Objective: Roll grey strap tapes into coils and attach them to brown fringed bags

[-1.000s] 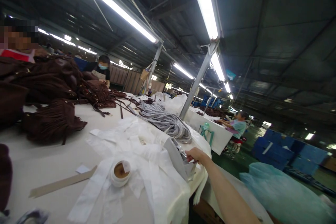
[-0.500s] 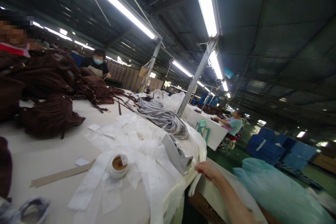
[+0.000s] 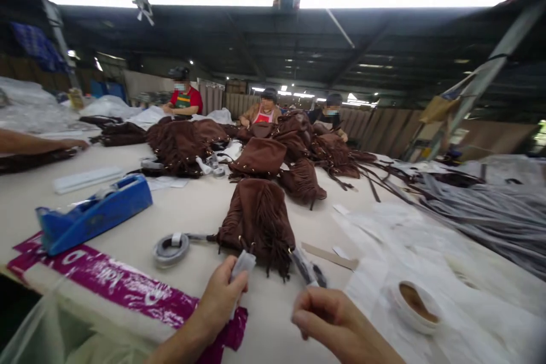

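A brown fringed bag (image 3: 256,222) lies on the white table directly ahead of my hands. My left hand (image 3: 222,296) is closed on a whitish translucent strip (image 3: 244,264), just below the bag's near edge. To the right, my right hand (image 3: 324,315) has its fingers curled together; whatever is between them is hidden. Just beyond that hand lies a wrapped strap end (image 3: 307,268) at the bag's right side. On the bag's left, a coiled wrapped strap (image 3: 170,249) joins it by a short dark length.
A blue tape dispenser (image 3: 98,210) sits left on a purple printed sheet (image 3: 115,281). White strips (image 3: 384,239) and a tape roll (image 3: 416,307) lie right. More brown bags (image 3: 260,156) are piled behind. A co-worker's arm (image 3: 38,142) reaches in from the left; several people work across the table.
My view has swung left from the table's right edge to the bag. My right hand has left the grey dispenser's side and is now before the bag. My left hand has come into view.
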Motion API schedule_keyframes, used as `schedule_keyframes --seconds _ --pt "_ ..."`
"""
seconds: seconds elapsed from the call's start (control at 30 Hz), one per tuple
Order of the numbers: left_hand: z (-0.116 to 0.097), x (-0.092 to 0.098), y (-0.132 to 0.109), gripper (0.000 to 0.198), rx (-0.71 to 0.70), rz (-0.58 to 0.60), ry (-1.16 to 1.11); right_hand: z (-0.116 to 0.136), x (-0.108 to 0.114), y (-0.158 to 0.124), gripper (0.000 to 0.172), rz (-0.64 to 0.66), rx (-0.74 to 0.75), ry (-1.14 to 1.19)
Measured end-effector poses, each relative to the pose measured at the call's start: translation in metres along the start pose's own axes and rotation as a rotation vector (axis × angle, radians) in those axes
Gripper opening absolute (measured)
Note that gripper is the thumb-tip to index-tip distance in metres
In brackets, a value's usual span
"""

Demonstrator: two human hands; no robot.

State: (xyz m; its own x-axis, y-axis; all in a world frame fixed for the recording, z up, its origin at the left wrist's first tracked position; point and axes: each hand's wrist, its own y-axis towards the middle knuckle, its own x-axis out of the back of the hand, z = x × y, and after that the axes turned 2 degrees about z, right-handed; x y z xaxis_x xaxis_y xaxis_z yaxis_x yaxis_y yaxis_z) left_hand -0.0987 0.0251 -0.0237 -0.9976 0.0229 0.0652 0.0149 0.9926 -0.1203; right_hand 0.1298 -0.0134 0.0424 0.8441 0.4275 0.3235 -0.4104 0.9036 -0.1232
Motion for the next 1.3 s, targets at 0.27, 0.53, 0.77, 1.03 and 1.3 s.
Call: schedule_keyframes --seconds 0.27,0.53,0.77,1.03,1.3 --pt "0.001 0.003 0.0 0.006 -0.168 0.042 0.05 -0.003 -0.048 0.102 0.018 0.007 0.088 -0.142" --pt "-0.005 0.013 -0.004 0.013 -0.063 0.223 -0.019 -0.014 -0.053 0.105 0.019 -0.049 0.019 -0.144" --pt "-0.005 0.009 -0.002 0.046 0.063 0.214 -0.236 -0.013 -0.054 0.098 0.015 -0.078 -0.055 -0.008" --pt "-0.025 0.005 -0.01 0.072 0.183 0.252 -0.224 -0.014 -0.062 0.094 0.014 -0.13 0.052 0.176" --pt "-0.017 -0.003 -0.013 0.088 0.105 0.255 -0.197 -0.015 -0.08 0.088 0.009 -0.377 0.122 0.056"
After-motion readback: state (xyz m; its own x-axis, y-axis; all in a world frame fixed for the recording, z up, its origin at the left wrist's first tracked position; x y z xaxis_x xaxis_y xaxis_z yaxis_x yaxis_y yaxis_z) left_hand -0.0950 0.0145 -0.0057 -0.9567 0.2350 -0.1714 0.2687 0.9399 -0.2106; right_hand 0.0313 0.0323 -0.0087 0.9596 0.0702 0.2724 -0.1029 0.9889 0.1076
